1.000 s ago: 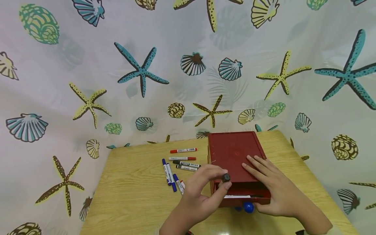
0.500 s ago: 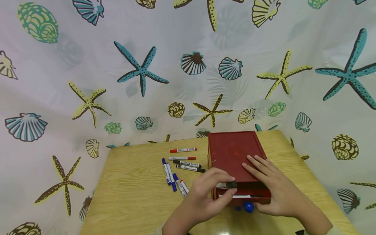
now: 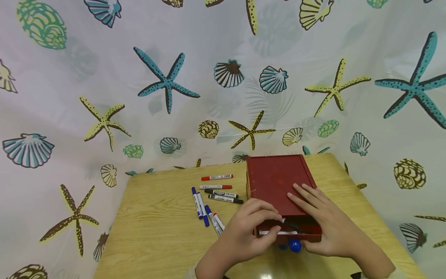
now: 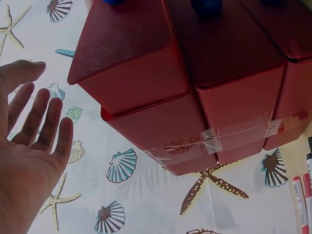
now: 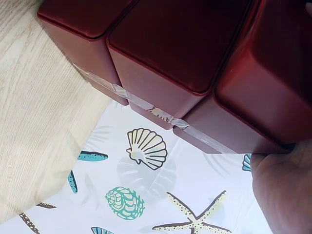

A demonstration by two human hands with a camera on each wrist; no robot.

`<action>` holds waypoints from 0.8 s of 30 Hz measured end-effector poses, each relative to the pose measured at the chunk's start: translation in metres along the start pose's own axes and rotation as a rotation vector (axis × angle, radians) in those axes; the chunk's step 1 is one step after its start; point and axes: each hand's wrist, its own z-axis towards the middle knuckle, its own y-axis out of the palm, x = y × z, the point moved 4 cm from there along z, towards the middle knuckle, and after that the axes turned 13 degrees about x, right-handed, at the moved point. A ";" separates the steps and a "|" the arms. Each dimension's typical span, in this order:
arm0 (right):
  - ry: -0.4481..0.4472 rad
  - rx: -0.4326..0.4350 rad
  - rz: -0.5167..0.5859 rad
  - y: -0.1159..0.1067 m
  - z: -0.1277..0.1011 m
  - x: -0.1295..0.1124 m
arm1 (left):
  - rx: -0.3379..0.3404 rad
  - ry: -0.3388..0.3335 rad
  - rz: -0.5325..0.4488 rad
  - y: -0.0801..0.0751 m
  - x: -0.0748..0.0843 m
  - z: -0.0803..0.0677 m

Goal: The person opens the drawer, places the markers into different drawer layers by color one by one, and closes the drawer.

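A red box (image 3: 275, 178) stands on the wooden table (image 3: 163, 228) with its top drawer (image 3: 313, 229) pulled out a little above a blue knob (image 3: 294, 245). My left hand (image 3: 277, 224) has its fingertips at the drawer mouth. A black marker (image 3: 296, 226) lies slanted inside, just past them, over a white-barrelled marker (image 3: 278, 233). In the left wrist view the left hand (image 4: 34, 126) shows straight, spread fingers with nothing in them beside the red box (image 4: 195, 73). My right hand (image 3: 318, 217) rests flat on the box top, thumb against the drawer front.
Several markers lie on the table left of the box: a red one (image 3: 216, 177), black ones (image 3: 224, 198) and blue ones (image 3: 198, 203). A seashell-print curtain (image 3: 167, 85) surrounds the table. The right wrist view shows the box (image 5: 185, 53) and the table edge (image 5: 34, 112).
My left hand has lowered the black marker from above the box's front edge into the drawer and its fingers have straightened. The right hand has stayed flat on the box.
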 end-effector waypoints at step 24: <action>0.005 -0.016 -0.013 -0.001 0.002 -0.002 | 0.110 -0.135 0.042 -0.026 -0.046 -0.023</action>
